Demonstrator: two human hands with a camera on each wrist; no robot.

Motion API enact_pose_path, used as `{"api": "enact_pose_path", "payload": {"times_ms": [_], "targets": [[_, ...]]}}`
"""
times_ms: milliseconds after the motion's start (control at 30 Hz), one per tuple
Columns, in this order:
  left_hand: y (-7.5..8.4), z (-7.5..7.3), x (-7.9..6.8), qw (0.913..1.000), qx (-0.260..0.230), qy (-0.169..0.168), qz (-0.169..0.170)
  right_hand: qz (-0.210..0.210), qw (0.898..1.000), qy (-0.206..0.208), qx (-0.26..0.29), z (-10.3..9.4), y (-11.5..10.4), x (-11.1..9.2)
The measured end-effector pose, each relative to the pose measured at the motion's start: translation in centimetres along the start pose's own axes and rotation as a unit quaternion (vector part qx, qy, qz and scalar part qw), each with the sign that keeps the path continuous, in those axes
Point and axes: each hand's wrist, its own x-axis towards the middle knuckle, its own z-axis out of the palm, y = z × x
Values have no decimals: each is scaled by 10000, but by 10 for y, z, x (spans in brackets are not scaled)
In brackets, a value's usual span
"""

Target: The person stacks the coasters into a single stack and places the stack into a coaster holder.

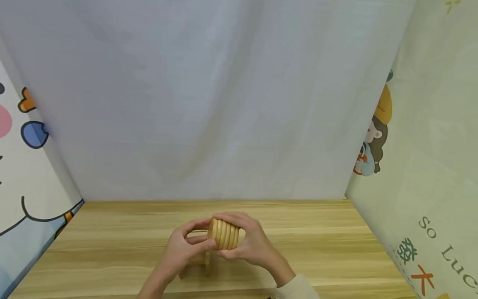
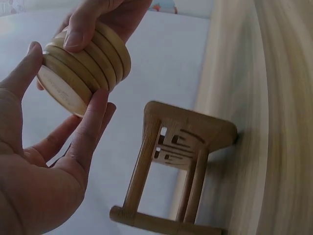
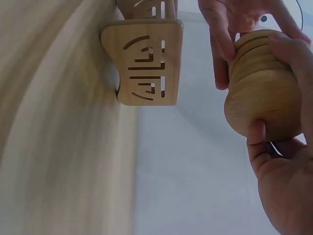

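A stack of several round wooden coasters (image 1: 224, 234) is held on its side above the table. My left hand (image 1: 181, 246) holds the left end of the stack between thumb and fingers. From the right, my right hand (image 1: 257, 244) grips the same stack, its thumb and fingers round the rims. The left wrist view shows faint markings on the end coaster's flat face (image 2: 61, 90). Just below my hands stands a wooden coaster holder (image 3: 149, 63) with cut-out patterned end panels and rails between them. In the head view my left hand partly hides the holder (image 1: 207, 263).
The wood-grain table (image 1: 317, 232) runs back to a pale grey cloth (image 1: 224, 104). A cartoon-printed panel (image 1: 22, 174) borders the left side. On the right is a light panel (image 1: 418, 178) with figures and lettering.
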Motion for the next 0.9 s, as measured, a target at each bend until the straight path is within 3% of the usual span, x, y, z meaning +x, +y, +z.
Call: {"api": "enact_pose_path", "payload": {"times_ms": [200, 367, 600, 900], "targets": [[-3, -25, 1, 9998, 62, -5, 162, -161, 9992, -229, -279, 11, 1, 22], [-6, -43, 1, 9951, 826, 229, 484, -433, 9966, -370, -599, 21, 1, 37], [-11, -63, 0, 9899, 1378, 199, 250, -427, 9939, -674, -758, 35, 5, 47], [-16, -73, -1, 9857, 1680, 44, 84, -315, 9942, -753, -703, 47, 13, 46]]}}
